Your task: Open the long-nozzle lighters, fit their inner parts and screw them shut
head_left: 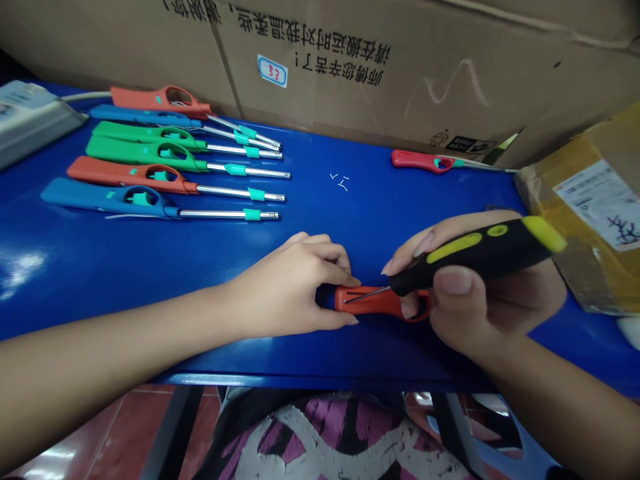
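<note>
Orange plastic lighter body [376, 306] sits between my left hand [303, 283], pinching one end, and right hand [463, 313], wrapped round a chunky black-and-yellow screwdriver [480, 257], tip on it. Coloured plastic lighters with metal nozzles [127, 153] lined up farther back.

There are eight lighters [377, 307], one screwdriver [475, 257], two cardboard boxes [150, 40] and one blue table [340, 220].
</note>
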Motion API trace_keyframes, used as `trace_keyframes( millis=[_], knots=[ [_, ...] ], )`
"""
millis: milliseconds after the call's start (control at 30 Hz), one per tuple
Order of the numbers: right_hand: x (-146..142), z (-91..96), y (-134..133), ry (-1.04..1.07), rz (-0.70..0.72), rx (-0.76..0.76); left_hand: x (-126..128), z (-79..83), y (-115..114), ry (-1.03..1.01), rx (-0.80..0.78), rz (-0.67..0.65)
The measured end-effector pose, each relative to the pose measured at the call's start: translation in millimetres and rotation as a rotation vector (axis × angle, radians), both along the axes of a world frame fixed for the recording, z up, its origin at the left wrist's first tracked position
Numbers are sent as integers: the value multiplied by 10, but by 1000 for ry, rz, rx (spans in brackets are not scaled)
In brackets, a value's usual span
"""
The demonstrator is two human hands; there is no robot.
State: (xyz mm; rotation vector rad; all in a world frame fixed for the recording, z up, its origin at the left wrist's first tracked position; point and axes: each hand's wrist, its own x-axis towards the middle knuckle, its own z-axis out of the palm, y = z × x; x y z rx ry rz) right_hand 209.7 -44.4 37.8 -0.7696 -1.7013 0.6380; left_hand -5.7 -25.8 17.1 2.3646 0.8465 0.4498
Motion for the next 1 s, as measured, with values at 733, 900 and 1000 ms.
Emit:
trace_keyframes(
  millis=[733,900,1000],
  knots=[
    [-27,-15,19,69,-31,67,16,-20,2,-3,3,6],
    [-22,-23,23,23,20,37,11,-14,10,-6,6,6],
    [-24,-29,28,52,4,60,11,-14,11,0,6,8]
  ],
)
